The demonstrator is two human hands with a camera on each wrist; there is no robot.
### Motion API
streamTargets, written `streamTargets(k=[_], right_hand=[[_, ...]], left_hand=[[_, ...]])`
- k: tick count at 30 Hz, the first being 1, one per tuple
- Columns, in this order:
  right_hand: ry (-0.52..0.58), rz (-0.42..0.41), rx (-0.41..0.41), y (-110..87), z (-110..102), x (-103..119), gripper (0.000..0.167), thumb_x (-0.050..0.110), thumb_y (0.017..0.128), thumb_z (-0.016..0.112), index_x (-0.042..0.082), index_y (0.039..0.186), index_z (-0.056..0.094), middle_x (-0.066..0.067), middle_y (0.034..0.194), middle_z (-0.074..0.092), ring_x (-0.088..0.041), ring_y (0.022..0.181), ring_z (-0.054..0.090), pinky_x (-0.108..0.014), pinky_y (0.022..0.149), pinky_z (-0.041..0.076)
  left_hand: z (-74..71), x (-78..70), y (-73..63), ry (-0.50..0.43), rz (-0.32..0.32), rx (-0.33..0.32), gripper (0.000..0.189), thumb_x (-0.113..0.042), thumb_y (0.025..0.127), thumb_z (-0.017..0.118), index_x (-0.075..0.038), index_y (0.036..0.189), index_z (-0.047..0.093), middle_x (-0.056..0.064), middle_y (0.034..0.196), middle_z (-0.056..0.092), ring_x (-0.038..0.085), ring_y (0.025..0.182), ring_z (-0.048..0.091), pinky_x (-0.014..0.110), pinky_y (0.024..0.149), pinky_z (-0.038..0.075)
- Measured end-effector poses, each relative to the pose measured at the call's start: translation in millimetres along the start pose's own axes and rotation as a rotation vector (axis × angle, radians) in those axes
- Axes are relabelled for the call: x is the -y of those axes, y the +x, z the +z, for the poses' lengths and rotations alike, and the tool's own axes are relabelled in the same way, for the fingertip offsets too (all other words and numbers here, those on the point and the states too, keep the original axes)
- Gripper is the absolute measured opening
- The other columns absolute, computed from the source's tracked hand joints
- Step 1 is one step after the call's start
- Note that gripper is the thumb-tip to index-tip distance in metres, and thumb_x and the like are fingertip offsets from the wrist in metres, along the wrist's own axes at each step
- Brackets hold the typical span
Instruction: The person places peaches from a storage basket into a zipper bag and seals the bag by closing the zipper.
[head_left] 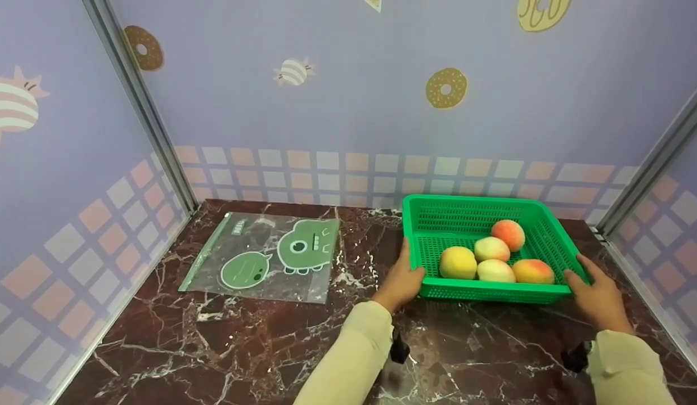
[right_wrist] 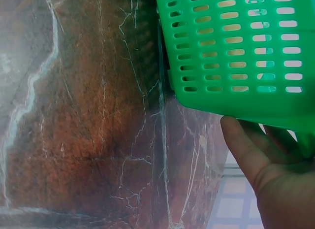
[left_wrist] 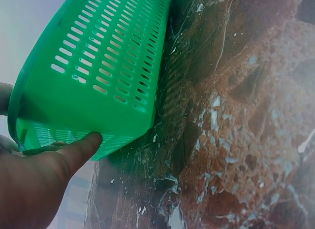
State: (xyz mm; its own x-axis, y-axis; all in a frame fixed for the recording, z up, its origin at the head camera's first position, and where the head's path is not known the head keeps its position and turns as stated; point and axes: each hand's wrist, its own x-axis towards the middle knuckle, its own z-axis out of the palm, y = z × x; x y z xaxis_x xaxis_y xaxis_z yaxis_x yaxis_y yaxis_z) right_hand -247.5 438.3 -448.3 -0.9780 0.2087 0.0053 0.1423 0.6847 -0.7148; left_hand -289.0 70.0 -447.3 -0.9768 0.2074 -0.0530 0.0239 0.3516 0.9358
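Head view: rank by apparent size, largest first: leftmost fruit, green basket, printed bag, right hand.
1. Green basket
2. Printed bag
3. Right hand
4. Leftmost fruit

Green basket [head_left: 494, 293], yellow and red fruit [head_left: 492, 249], maroon tabletop [head_left: 241, 349] — white-veined

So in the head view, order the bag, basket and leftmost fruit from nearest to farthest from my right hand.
1. Basket: right hand holds its right side.
2. Leftmost fruit: inside, front left.
3. Bag: lying flat, left of basket.
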Motion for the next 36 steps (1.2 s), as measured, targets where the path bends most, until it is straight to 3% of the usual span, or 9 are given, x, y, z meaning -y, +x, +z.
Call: streamTargets(k=[11, 14, 18, 29, 36], right_hand=[[0.018, -0.004, 0.001, -3.0, 1, 3, 0.071, 0.051, 0.101, 0.033, 0.016, 0.157, 0.007, -0.034, 0.156, 0.010, -0.062, 0.134, 0.021, -0.074, 0.097, 0.028], [0.015, -0.005, -0.001, -3.6, 1, 4, 0.070, 0.051, 0.101, 0.032, 0.017, 0.157, 0.007, -0.035, 0.155, 0.010, -0.059, 0.130, 0.028, -0.068, 0.090, 0.034], [0.005, -0.001, -0.004, -4.6, 4, 4, 0.069, 0.049, 0.101, 0.032, 0.016, 0.157, 0.008, -0.036, 0.154, 0.011, -0.058, 0.128, 0.031, -0.062, 0.085, 0.035], [-0.006, 0.017, -0.019, -12.3, 12, 9, 0.070, 0.051, 0.101, 0.031, 0.016, 0.157, 0.008, -0.035, 0.154, 0.012, -0.062, 0.132, 0.023, -0.072, 0.097, 0.029], [-0.004, -0.002, -0.027, -17.4, 15, 14, 0.069, 0.051, 0.101, 0.030, 0.016, 0.157, 0.009, -0.037, 0.153, 0.016, -0.059, 0.129, 0.031, -0.068, 0.092, 0.033]], left_hand=[[-2.7, 0.2, -0.3, -0.043, -0.033, 0.009, 0.076, -0.020, 0.097, 0.046, -0.028, 0.157, -0.001, 0.010, 0.161, 0.021, 0.031, 0.146, 0.026, 0.050, 0.117, 0.024], [-4.3, 0.3, -0.6, -0.040, -0.032, 0.010, 0.076, -0.021, 0.097, 0.046, -0.029, 0.157, -0.002, 0.010, 0.161, 0.021, 0.031, 0.146, 0.025, 0.050, 0.117, 0.024], [-6.1, 2.3, -2.1, -0.035, -0.025, 0.013, 0.077, -0.020, 0.097, 0.045, -0.028, 0.157, -0.002, 0.010, 0.161, 0.020, 0.031, 0.147, 0.024, 0.050, 0.117, 0.024], [-13.0, 6.9, -3.9, -0.067, -0.032, 0.029, 0.076, -0.018, 0.097, 0.045, -0.028, 0.157, -0.002, 0.009, 0.162, 0.018, 0.031, 0.147, 0.022, 0.051, 0.118, 0.022], [-18.5, 8.7, -4.5, -0.084, -0.023, 0.045, 0.074, -0.017, 0.098, 0.043, -0.025, 0.157, -0.002, 0.009, 0.163, 0.015, 0.029, 0.149, 0.018, 0.051, 0.119, 0.020]])
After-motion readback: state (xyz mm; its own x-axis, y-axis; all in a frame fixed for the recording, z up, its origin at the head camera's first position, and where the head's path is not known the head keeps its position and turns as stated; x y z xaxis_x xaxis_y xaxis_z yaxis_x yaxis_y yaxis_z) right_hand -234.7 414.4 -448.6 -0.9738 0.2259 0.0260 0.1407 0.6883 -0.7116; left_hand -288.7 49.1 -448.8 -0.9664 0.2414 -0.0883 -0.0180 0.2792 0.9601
